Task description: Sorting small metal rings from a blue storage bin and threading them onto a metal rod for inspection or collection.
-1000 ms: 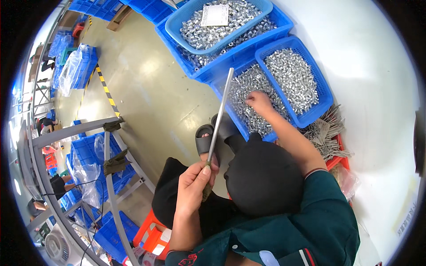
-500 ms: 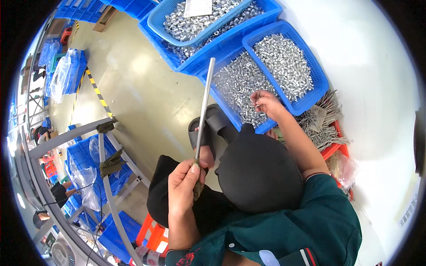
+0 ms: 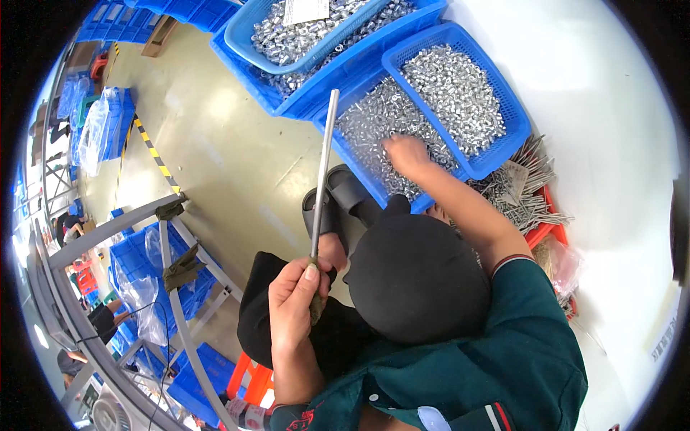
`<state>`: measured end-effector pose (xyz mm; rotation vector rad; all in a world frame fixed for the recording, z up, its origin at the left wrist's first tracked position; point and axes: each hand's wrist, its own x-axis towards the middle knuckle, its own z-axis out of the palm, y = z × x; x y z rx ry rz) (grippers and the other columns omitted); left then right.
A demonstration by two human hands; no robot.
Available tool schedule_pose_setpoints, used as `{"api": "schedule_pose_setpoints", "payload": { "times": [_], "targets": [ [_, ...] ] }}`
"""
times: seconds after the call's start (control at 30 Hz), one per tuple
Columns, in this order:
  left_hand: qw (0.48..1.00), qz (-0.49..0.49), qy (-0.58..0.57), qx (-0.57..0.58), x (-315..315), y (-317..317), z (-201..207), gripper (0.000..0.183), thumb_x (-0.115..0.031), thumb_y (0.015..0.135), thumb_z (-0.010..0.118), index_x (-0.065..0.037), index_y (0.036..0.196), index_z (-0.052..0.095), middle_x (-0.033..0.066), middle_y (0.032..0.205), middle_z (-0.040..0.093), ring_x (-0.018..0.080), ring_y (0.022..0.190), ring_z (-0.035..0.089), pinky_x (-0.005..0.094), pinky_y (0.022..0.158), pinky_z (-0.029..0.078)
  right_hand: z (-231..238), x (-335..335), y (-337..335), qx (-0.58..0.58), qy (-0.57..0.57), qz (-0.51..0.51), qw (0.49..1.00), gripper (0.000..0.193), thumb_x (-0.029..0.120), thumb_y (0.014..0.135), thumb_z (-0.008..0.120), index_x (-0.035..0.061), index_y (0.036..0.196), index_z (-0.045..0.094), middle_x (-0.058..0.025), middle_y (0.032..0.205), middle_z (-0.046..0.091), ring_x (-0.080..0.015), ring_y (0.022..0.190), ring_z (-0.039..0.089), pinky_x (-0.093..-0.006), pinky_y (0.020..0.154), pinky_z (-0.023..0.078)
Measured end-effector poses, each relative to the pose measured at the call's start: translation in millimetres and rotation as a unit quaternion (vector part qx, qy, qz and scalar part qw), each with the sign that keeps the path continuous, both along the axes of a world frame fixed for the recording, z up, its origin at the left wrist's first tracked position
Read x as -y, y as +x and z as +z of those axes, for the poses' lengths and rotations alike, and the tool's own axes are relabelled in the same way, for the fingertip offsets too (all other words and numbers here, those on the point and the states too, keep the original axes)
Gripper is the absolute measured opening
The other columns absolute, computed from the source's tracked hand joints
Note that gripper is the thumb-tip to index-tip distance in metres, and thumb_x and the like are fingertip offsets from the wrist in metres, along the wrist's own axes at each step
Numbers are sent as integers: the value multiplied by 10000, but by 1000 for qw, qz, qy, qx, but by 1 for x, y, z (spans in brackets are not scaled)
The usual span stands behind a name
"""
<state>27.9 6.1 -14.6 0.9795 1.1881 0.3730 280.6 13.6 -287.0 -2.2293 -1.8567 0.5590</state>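
Rod (image 3: 325, 172): bare along all its visible length, no parts on it; lower end in left hand, free end up toward near bin
Parts (image 3: 388, 108): loose, unsorted heap in near bin; picking looks under way, and plenty left
Left hand (image 3: 296, 293): closed round rod's lower end, green cloth (image 3: 315, 310) bunched at the grip
Right hand (image 3: 407, 154): in the heap, to the right of rod and apart from it; fingers down among parts, tips hidden, can't tell if any are pinched
Near bin (image 3: 364, 174): blue, in front of knees, well filled
Basket (image 3: 503, 151): blue, full of similar parts, along near bin's right side, no hand in it
Far basket (image 3: 338, 43): light blue, full, beyond near bin, both hands away from it
Red bin (image 3: 550, 208): right of right forearm, thin metal pieces (image 3: 528, 179) piled in it, untouched
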Motion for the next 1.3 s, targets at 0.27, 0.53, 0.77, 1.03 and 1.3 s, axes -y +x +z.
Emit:
{"api": "schedule_pose_setpoints", "payload": {
  "times": [0.27, 0.53, 0.77, 1.03, 1.3],
  "targets": [
    [999, 1, -32, 7, 0, -3, 3, 231, -193, 917, 480, 12, 964, 576, 1, 645, 510, 51, 534, 412, 184, 489, 308, 0, -6, 15, -37, 41, -126, 991, 286, 350, 786, 595, 66, 756, 605, -127, 775, 604, -306, 745, 608, -437, 630, 475],
    [1000, -8, -9, 14, 1, -1, -1, 274, -256, 907, 496, 8, 929, 563, 31, 597, 501, 76, 442, 411, 190, 399, 311, -10, 24, 30, -320, 67, -302, 895, 401, 423, 852, 516, 53, 746, 628, -121, 588, 545, -268, 545, 510, -385, 571, 394],
    [1000, -12, 0, 11, 2, -1, 0, 272, -257, 907, 497, 6, 929, 565, 25, 596, 501, 71, 441, 407, 190, 397, 309, -12, 23, 26, -347, 24, -292, 891, 327, 415, 796, 588, 107, 841, 686, -109, 672, 611, -242, 638, 584, -363, 619, 435],
    [1000, -6, -3, 12, 2, -3, -4, 257, -244, 905, 499, 2, 926, 568, 18, 600, 504, 66, 462, 416, 183, 414, 307, 6, -14, 6, -42, -116, -112, 986, 242, 286, 760, 602, 128, 934, 660, -116, 866, 652, -292, 814, 627, -411, 702, 494],
    [1000, -7, 2, -1, 2, -2, 0, 262, -244, 901, 501, 8, 929, 566, 24, 592, 504, 72, 447, 412, 188, 404, 307, 3, -26, -4, -23, -100, -105, 989, 164, 106, 729, 530, 74, 809, 670, -154, 856, 649, -325, 803, 636, -439, 682, 509]
  ]
}}
